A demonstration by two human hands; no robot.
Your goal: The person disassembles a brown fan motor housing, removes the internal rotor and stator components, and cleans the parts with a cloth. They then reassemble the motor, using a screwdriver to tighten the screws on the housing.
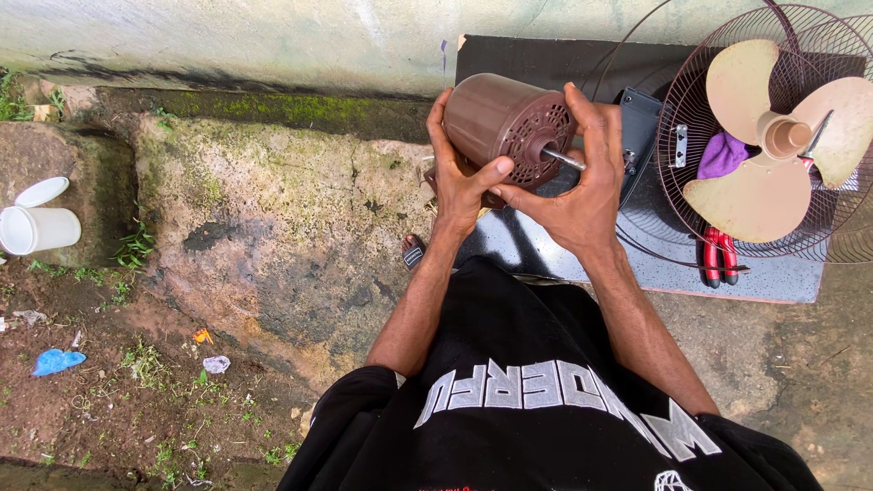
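Both hands hold a brown fan motor housing [496, 118] above a dark board [782, 277]. My left hand [459, 182] wraps its left side, thumb on the vented front face. My right hand [582, 177] cups the right side, fingers over the top, beside the bare metal shaft [566, 160] that sticks out toward me.
A round wire fan guard [677, 182] lies on the board, holding beige fan blades [773, 136] and a purple cloth [721, 155]. Red-handled pliers [719, 256] lie below it. A white plastic cup [36, 229] and lid [41, 191] sit far left on mossy concrete [273, 218].
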